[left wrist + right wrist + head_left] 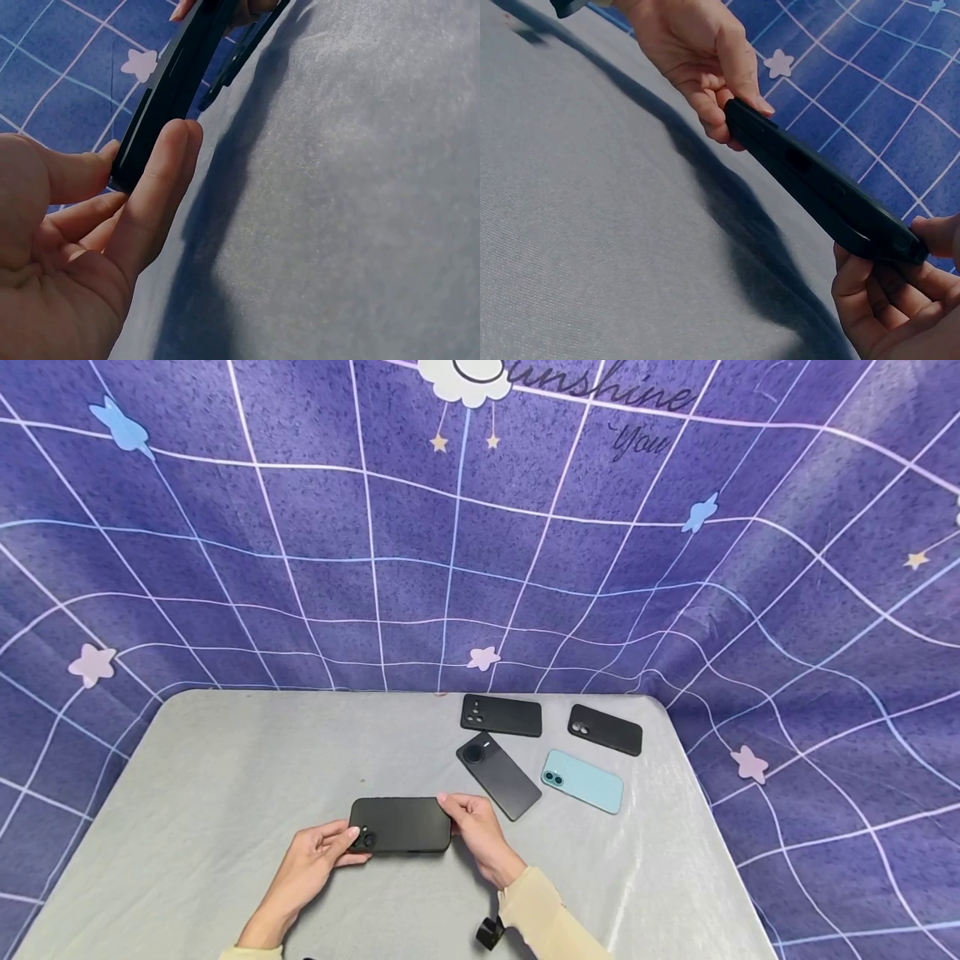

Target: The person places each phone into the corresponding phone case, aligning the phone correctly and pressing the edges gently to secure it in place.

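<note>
A dark phone in a black case (401, 824) is held level above the table, its camera end to the left. My left hand (311, 864) pinches the camera end, thumb on top and fingers below. The opposite end is pinched by my right hand (482, 841). Seen from the side in the right wrist view, the case (810, 169) shows a cutout along its edge, and a slit parts two layers near the right hand's end. In the left wrist view, the left hand (112, 217) has its fingers under the phone's corner.
Right of the hands lie a dark grey phone (501, 778) with a round camera, a light blue phone (588, 783), and two black phone cases (513, 717), one of them at the far right. A grey cloth (225, 760) covers the table. A purple curtain (405, 585) hangs behind.
</note>
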`<state>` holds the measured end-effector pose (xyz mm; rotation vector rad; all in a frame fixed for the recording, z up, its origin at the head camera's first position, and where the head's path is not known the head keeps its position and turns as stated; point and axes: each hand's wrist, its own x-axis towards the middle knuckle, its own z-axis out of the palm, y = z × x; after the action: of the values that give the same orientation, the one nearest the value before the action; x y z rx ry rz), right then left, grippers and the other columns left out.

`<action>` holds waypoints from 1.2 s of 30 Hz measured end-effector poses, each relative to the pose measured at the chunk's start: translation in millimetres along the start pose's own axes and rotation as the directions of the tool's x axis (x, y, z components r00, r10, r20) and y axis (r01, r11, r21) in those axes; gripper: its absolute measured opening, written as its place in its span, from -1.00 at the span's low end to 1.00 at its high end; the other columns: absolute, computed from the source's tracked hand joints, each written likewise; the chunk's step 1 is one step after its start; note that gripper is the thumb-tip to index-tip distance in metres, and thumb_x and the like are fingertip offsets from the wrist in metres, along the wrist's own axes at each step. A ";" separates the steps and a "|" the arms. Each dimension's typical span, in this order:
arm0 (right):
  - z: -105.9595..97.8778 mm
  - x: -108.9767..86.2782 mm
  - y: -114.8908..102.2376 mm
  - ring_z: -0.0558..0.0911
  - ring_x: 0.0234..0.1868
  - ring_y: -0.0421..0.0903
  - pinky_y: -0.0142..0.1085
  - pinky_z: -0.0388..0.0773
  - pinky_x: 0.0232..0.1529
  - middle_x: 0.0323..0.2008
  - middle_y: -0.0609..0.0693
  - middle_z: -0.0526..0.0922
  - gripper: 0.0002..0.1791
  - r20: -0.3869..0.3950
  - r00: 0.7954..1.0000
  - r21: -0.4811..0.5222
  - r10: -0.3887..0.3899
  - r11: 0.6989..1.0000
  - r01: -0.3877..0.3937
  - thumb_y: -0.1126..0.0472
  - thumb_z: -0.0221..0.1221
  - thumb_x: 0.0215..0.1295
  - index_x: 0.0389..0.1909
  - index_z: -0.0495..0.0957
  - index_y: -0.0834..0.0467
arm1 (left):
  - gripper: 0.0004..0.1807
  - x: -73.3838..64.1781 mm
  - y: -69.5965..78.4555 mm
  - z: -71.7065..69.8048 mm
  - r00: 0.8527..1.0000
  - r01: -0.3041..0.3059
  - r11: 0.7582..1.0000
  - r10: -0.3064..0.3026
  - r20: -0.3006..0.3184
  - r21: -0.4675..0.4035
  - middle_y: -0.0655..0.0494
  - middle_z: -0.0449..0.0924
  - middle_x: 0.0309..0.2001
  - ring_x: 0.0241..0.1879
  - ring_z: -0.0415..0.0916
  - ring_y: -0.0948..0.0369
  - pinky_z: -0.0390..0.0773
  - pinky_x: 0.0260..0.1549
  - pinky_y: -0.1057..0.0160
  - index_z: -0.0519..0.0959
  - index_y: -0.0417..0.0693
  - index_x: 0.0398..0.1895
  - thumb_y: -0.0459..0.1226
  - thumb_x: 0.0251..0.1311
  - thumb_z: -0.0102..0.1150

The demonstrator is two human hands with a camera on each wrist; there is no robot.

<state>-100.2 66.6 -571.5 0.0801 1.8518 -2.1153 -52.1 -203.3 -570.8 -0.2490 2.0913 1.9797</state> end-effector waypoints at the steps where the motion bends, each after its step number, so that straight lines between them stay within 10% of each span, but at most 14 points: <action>1: -0.1 0.1 0.3 0.63 -0.36 -0.29 -0.46 0.57 -0.29 -0.40 -0.15 0.72 -0.58 0.002 1.000 0.000 0.001 1.000 -0.001 0.14 0.23 0.60 -0.07 0.70 0.52 | -0.44 -0.2 -0.1 0.1 1.000 -0.002 1.000 0.002 0.002 -0.006 -0.46 0.64 0.18 -0.16 0.83 -0.06 0.78 -0.02 0.19 0.45 -0.61 0.35 -0.23 0.60 0.20; 36: -1.9 2.0 3.1 0.66 -0.36 -0.28 -0.44 0.62 -0.27 -0.39 -0.14 0.73 -0.60 0.014 1.000 0.012 -0.006 1.000 0.006 0.10 0.26 0.58 -0.13 0.74 0.44 | -0.49 -3.2 2.0 0.1 1.000 0.006 0.998 -0.007 -0.022 -0.068 -0.38 0.70 0.11 -0.11 0.83 0.00 0.79 -0.02 0.12 0.49 -0.59 0.31 -0.27 0.56 0.25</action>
<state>-101.5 67.7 -575.2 0.0622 1.8331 -2.1257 -49.6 -203.2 -567.9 -0.2920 2.0360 2.0561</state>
